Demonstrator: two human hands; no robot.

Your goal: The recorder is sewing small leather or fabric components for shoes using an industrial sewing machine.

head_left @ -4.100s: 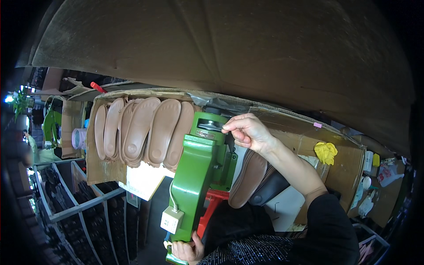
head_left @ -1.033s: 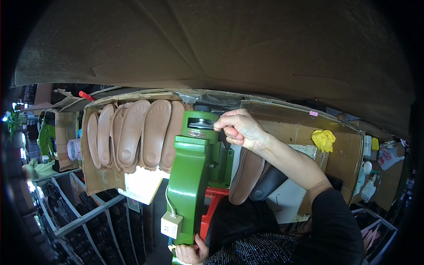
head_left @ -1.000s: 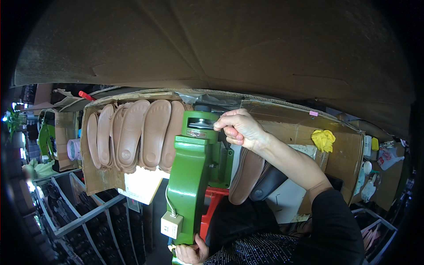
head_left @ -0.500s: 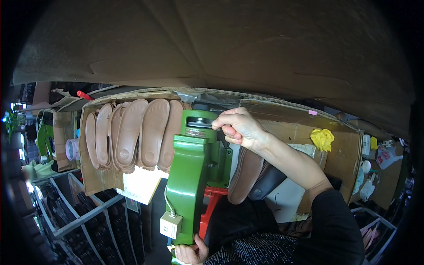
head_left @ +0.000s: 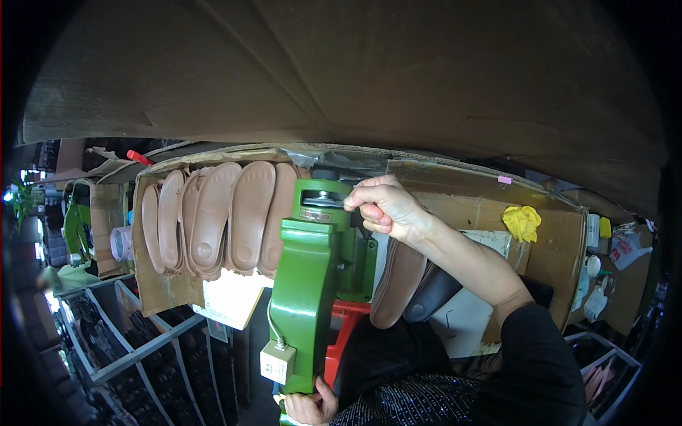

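A long green machine (head_left: 305, 284), perhaps a sewing machine head, stands in the middle with a metal wheel (head_left: 322, 199) showing in a slot at its far end. My right hand (head_left: 383, 207) is closed in a pinch at the right side of that slot, beside the wheel's rim. What the fingertips grip is hidden. Down at the machine's near end my left hand (head_left: 311, 406) has its fingers curled; the thing in them cannot be made out. Brown shoe soles (head_left: 399, 280) lie right of the machine, beside a dark sole (head_left: 431, 297).
Several brown soles (head_left: 251, 213) stand in a row in a cardboard box (head_left: 162, 298) to the left. A yellow cloth (head_left: 521, 224) lies at the right. Brown board (head_left: 341, 78) spans the far side. A metal rack (head_left: 114, 366) stands lower left.
The whole view has shifted very slightly. Both hands keep their places at the machine, and their grip looks the same.
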